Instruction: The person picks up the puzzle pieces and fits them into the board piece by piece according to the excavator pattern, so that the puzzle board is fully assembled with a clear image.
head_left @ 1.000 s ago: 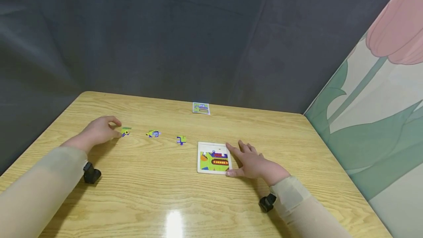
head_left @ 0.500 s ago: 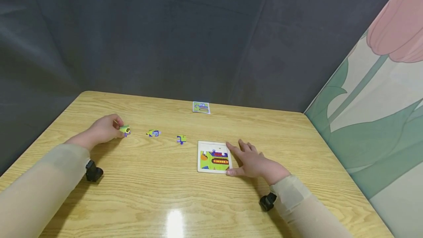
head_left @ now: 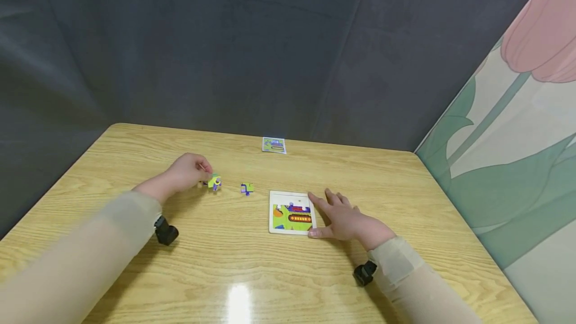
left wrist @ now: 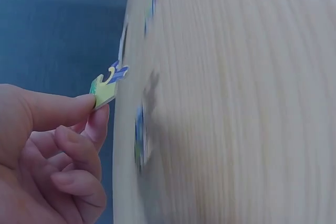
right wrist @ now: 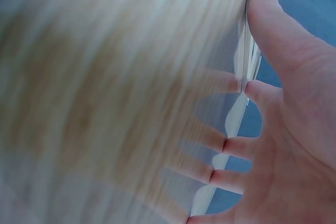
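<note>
In the head view my left hand [head_left: 185, 173] pinches a green, yellow and blue jigsaw puzzle piece [left wrist: 106, 87] between thumb and index finger, raised off the table. Below the held piece lies another puzzle piece [left wrist: 140, 137], blurred in the left wrist view and mostly covered in the head view. A green and blue puzzle piece [head_left: 247, 189] lies farther right. The white-framed puzzle board [head_left: 271, 219] has its lower part filled with a colourful vehicle picture; its upper part is pale. My right hand [head_left: 343, 222], fingers spread, touches the board's right edge with thumb and index finger.
A small picture card [head_left: 274, 145] with a similar vehicle lies near the back edge of the wooden table [head_left: 252, 269]. Behind the table hangs a dark curtain [head_left: 234, 54]. A flower-patterned panel [head_left: 517, 164] stands along the right side.
My left hand has pinched the leftmost puzzle piece, lifted it and carried it right, over the neighbouring piece. The right hand has stayed at the board.
</note>
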The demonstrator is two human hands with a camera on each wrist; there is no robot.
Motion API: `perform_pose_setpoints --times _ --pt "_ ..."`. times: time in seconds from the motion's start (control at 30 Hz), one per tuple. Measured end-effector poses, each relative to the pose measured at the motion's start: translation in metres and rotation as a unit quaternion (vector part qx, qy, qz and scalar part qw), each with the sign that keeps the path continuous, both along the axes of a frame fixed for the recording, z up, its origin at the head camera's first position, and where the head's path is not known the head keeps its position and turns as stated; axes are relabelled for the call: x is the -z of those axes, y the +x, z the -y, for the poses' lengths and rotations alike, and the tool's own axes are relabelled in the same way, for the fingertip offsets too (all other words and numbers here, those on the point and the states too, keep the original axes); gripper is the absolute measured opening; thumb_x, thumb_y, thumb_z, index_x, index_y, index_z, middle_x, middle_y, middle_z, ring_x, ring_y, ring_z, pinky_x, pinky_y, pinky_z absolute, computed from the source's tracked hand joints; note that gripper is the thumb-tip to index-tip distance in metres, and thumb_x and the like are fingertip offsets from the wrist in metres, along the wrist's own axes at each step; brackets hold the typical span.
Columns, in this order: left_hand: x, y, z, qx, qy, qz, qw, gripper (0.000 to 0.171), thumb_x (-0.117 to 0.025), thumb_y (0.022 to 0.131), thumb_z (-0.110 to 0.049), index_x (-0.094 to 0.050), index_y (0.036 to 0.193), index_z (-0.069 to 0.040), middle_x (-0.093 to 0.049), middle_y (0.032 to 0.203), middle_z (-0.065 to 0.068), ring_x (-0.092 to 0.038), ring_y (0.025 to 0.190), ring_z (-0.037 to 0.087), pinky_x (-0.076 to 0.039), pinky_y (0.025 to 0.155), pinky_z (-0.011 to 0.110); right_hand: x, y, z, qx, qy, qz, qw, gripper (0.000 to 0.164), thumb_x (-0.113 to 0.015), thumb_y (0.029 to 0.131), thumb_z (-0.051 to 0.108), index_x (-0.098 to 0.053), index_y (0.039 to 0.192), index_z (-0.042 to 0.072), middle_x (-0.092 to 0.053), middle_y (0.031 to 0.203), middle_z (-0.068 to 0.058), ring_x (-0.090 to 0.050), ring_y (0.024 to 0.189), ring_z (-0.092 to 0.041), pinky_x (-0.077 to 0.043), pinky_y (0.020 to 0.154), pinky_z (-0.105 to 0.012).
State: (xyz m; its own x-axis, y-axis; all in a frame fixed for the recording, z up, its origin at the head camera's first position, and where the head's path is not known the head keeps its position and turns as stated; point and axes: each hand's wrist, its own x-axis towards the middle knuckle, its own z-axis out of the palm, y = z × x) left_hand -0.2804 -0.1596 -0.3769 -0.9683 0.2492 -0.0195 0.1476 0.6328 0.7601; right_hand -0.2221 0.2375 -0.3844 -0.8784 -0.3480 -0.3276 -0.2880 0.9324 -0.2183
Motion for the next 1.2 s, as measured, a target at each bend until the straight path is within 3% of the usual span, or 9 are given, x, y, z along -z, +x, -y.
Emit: perform_pose_setpoints --times 0.33,0.53,0.77,1.03,1.2 --pt "-0.003 0.0 -0.095 0.041 0.032 0.019 0.9985 0.005 -0.068 0.09 -0.005 -0.065 0.087 -0.003 -0.058 0.081 0.007 -0.05 0.068 0.018 -0.042 0.059 0.03 0.0 0.0 0.001 -0.001 0.0 0.001 1.0 0.099 -0.063 0.081 0.067 -0.016 0.159 0.028 -0.006 0.161 -0.023 -0.009 0.143 -0.052 -0.017 0.098 -0.078" --pt "0.005 0.005 -0.132 0.046 0.061 0.045 0.996 0.005 -0.068 0.09 -0.002 -0.065 0.086 -0.005 -0.058 0.083 0.007 -0.052 0.065 0.016 -0.044 0.058 0.028 -0.001 0.001 0.0 0.004 0.002 0.004 1.0 0.1 -0.063 0.081 0.068 -0.016 0.159 0.028 -0.006 0.161 -0.024 -0.01 0.142 -0.051 -0.017 0.098 -0.078" --pt "0.013 0.007 -0.149 0.042 0.05 0.044 0.9969 0.009 -0.067 0.09 -0.003 -0.065 0.083 -0.007 -0.059 0.084 0.006 -0.053 0.074 0.019 -0.043 0.063 0.029 0.0 0.001 0.001 0.003 0.002 0.004 1.0 0.099 -0.064 0.081 0.067 -0.017 0.159 0.028 -0.007 0.161 -0.024 -0.01 0.142 -0.052 -0.018 0.098 -0.078" --pt "0.016 0.006 -0.151 0.05 0.034 0.041 0.9973 0.01 -0.067 0.09 -0.002 -0.064 0.083 -0.009 -0.058 0.083 0.006 -0.052 0.072 0.018 -0.043 0.062 0.028 -0.001 0.002 0.002 0.004 0.004 0.002 1.0 0.099 -0.064 0.08 0.067 -0.018 0.159 0.028 -0.008 0.161 -0.024 -0.011 0.142 -0.052 -0.018 0.098 -0.078" --pt "0.016 0.007 -0.152 0.056 0.006 0.038 0.9977 0.012 -0.073 0.085 -0.001 -0.064 0.086 -0.008 -0.057 0.084 0.006 -0.052 0.074 0.019 -0.043 0.065 0.03 0.0 0.0 0.001 0.006 0.005 0.006 1.0 0.1 -0.064 0.08 0.068 -0.017 0.159 0.029 -0.008 0.161 -0.023 -0.011 0.142 -0.051 -0.018 0.098 -0.078"
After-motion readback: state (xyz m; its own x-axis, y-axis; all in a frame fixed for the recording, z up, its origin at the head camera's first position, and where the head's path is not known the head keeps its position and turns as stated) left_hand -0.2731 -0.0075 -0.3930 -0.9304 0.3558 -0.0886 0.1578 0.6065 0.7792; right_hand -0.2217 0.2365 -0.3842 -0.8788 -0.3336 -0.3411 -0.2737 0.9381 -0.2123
